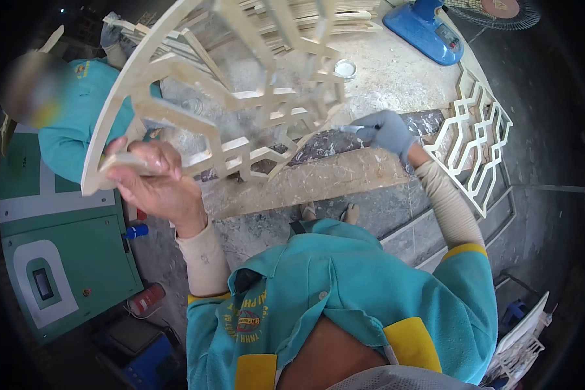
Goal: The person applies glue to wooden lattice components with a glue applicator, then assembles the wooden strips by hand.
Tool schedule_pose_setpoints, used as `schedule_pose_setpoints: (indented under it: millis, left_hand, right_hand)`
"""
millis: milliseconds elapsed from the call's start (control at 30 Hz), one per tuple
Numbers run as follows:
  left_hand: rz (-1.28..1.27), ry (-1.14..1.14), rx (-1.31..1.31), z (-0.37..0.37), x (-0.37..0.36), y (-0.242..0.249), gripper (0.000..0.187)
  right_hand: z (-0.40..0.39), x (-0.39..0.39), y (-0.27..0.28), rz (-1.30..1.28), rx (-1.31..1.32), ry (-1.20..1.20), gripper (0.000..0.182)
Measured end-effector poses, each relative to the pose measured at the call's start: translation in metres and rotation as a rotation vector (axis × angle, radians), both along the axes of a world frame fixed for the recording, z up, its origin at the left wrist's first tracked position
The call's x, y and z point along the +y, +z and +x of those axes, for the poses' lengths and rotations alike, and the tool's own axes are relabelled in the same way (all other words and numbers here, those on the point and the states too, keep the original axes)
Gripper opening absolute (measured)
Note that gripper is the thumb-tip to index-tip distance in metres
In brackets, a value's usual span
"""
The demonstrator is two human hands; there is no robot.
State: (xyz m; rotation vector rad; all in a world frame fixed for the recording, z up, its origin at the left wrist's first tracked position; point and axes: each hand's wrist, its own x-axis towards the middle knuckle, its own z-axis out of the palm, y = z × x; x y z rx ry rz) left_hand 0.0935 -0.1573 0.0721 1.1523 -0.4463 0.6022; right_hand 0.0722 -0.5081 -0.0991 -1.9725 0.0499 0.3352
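Pale wooden lattice panel (240,123) – curved rim, held tilted, above workbench

lattice panel (240,110) blocks front, bench (396,71) clear right

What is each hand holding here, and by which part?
The left hand grips the wooden lattice panel by its curved outer rim. The gloved right hand pinches a small tool by its handle; its type cannot be told.

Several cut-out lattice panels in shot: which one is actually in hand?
The curved-edged lattice panel, raised and tilted, gripped at its lower-left end by the bare left hand. The zigzag panel at the table's right edge lies untouched; the rest are stacked behind.
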Motion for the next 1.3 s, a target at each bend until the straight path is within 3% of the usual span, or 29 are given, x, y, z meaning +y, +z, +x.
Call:
schedule_pose_setpoints:
  millis: [67, 100, 167, 200, 300, 633, 733, 933, 1000, 1200, 1300]
  left_hand:
    - [0.032, 0.009, 0.003, 0.004, -0.005, -0.007, 0.044]
    - [0.069, 0.012, 0.004, 0.006, -0.009, -0.009, 0.045]
    - [0.086, 0.012, -0.006, 0.006, -0.015, -0.009, 0.046]
    - [0.099, 0.009, -0.012, 0.006, -0.016, -0.009, 0.047]
    - [0.117, 0.009, -0.017, 0.009, -0.014, -0.011, 0.048]
    - [0.065, -0.016, 0.018, 0.02, -0.014, -0.008, 0.05]
    - [0.059, -0.025, 0.012, 0.023, -0.014, -0.007, 0.048]
    - [0.072, -0.04, 0.028, 0.029, -0.011, -0.007, 0.046]
    - [0.07, -0.035, 0.029, 0.032, -0.011, -0.007, 0.046]
    - [0.065, -0.047, 0.045, 0.036, -0.009, -0.008, 0.043]
    - [0.062, -0.057, 0.039, 0.038, -0.009, -0.007, 0.043]
  right_hand:
    - [-0.013, 0.019, -0.016, -0.317, -0.347, 0.093, 0.03]
    - [-0.019, 0.03, -0.017, -0.318, -0.347, 0.097, 0.03]
    - [-0.029, 0.049, -0.022, -0.681, -0.426, 0.133, 0.044]
    - [-0.029, 0.053, -0.048, -0.552, -0.582, 0.1, 0.052]
    - [-0.03, 0.068, -0.053, -0.642, -0.695, 0.104, 0.051]
    - [-0.025, 0.076, -0.068, -0.743, -0.655, 0.114, 0.051]
    - [-0.024, 0.073, -0.066, -0.703, -0.584, 0.116, 0.053]
    - [-0.025, 0.09, -0.083, -0.677, -0.68, 0.101, 0.053]
    - [-0.024, 0.087, -0.081, -0.509, -0.601, 0.112, 0.05]
    - [-0.018, 0.087, -0.078, -0.638, -0.645, 0.107, 0.047]
    - [-0.014, 0.083, -0.076, -0.567, -0.633, 0.152, 0.045]
